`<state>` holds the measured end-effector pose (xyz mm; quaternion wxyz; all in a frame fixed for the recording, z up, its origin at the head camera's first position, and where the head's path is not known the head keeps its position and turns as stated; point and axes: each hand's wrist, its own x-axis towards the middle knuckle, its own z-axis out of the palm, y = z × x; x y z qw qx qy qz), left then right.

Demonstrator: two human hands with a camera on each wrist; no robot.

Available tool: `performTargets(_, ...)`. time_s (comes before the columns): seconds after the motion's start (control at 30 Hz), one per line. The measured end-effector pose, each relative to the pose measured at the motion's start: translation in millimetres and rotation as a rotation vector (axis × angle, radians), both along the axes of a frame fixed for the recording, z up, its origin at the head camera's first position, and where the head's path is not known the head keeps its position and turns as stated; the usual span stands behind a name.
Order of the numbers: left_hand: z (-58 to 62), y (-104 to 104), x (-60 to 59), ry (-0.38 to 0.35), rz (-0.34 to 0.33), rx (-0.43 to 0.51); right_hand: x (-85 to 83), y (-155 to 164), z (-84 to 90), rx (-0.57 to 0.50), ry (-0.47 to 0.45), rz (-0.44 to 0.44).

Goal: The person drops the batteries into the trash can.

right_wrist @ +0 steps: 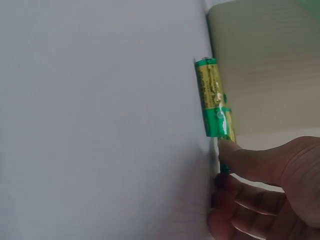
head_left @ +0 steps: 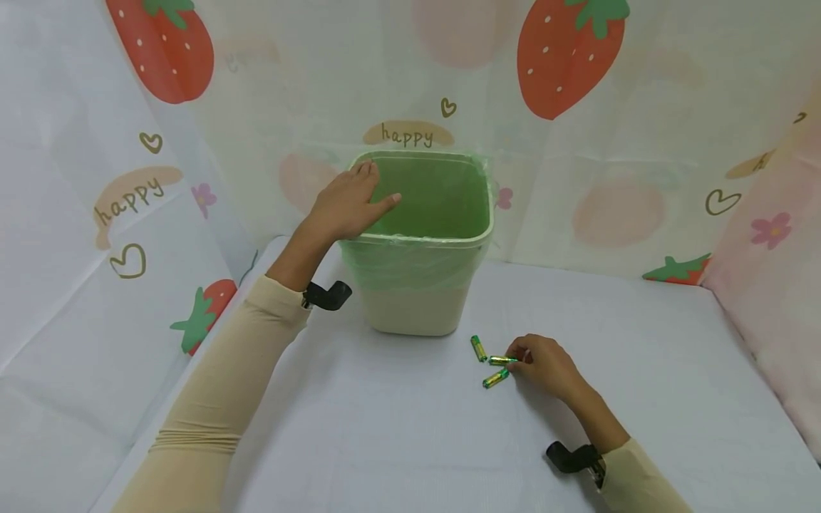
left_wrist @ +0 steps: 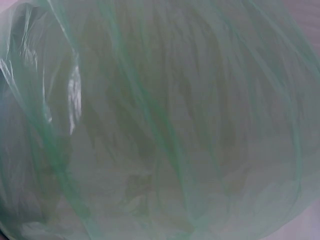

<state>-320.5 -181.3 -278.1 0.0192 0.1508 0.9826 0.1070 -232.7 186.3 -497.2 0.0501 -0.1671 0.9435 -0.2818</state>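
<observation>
Batteries lie in a small cluster on the white surface [head_left: 398,427], just in front of the bin's [head_left: 417,306] front right corner. The middle battery [head_left: 502,360] is the one in hand: the right hand [head_left: 545,367] pinches its near end between thumb and curled fingers, and the right wrist view shows the thumb [right_wrist: 245,162] pressed on that end while the green and yellow body points away toward the bin's cream wall. Whether this battery touches the surface or is just lifted off it cannot be told. A second battery [head_left: 478,348] lies a little nearer the bin than the held one, and a third battery [head_left: 495,378] lies on the far side of the held one from the bin, close to the knuckles; both lie flat and apart from the bin.

The bin stands upright and is lined with a thin green bag [head_left: 442,196] folded over its rim. The left hand [head_left: 349,203] rests on the bin's left rim, fingers straight and relaxed, their tips reaching over the opening and gripping nothing. The left wrist view shows only crinkled green bag film [left_wrist: 160,125] up close.

Both forearms wear beige sleeves, each with a black camera mount at the wrist. Behind the bin and to either side of it hangs a pale cloth backdrop [head_left: 641,142] printed with strawberries, hearts, flowers and the word happy.
</observation>
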Motion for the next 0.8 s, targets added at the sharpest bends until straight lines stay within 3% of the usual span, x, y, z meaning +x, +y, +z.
performTargets(0.2, 1.8, 1, 1.2, -0.004, 0.003, -0.006, 2.2, 4, 5.7, -0.017, 0.001, 0.002)
performTargets(0.43, 1.3, 1, 0.2, 0.005, 0.000, -0.005, 4.4, 6, 15.7, -0.062, 0.065, 0.022)
performTargets(0.8, -0.3, 1, -1.1, 0.005, 0.002, -0.003, 9.1, 0, 46.3, -0.104, 0.184, 0.054)
